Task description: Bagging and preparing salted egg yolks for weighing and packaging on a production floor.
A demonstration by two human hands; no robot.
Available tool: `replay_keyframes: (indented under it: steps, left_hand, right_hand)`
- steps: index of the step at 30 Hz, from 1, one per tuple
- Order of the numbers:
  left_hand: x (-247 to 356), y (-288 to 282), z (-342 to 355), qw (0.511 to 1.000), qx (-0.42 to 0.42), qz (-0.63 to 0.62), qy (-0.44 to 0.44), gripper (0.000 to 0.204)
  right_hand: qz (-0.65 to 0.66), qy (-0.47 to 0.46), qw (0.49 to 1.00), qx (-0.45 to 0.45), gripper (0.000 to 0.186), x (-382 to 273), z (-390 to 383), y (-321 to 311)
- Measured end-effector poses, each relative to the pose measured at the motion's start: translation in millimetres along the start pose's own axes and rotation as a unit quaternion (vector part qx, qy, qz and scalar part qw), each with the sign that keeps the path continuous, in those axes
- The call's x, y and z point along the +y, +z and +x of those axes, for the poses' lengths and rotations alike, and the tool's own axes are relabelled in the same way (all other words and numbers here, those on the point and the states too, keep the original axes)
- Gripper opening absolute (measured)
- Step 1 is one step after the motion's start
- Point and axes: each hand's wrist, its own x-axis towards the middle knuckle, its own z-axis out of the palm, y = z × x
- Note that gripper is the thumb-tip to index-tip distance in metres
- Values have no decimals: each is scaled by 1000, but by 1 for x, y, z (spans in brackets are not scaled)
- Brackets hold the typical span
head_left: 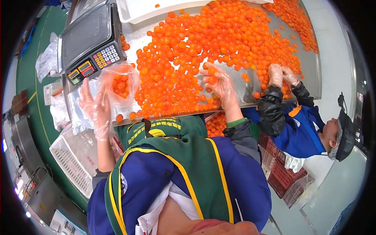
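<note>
My left hand (95, 107), in a clear plastic glove, is at the left edge of the metal table with its fingers spread. Its thumb side meets the rim of a clear plastic bag (132, 73), which holds several orange balls (120, 87). My right hand (222, 84), gloved too, is turned partly palm up with fingers curled around small, glossy orange balls (212, 80); at least two show. Beyond and between the hands spreads a thick heap of the same balls (172, 78). Their exact kind cannot be told.
Left of the bag stands a digital scale (87, 37) with a keypad. A white tray (147, 8) lies at the far edge. On the right, another person's gloved hands (281, 74) reach into the heap. Crates (284, 174) stand below at right; a white basket (72, 162) is at lower left.
</note>
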Motion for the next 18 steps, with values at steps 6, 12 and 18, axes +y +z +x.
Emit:
replay_keyframes:
  steps: [6, 12, 18]
  left_hand:
    - [-16, 2, -26, 983, -71, -126, -116, 37]
    - [12, 1, -23, 765, -122, -523, -355, 63]
    - [-25, 20, -25, 740, -111, -603, -278, 62]
  right_hand:
    - [-248, 4, 943, 222, 26, 0, 12, 9]
    - [-808, -180, 525, 198, 24, 25, 46, 7]
    - [-199, 7, 972, 126, 40, -6, 20, 8]
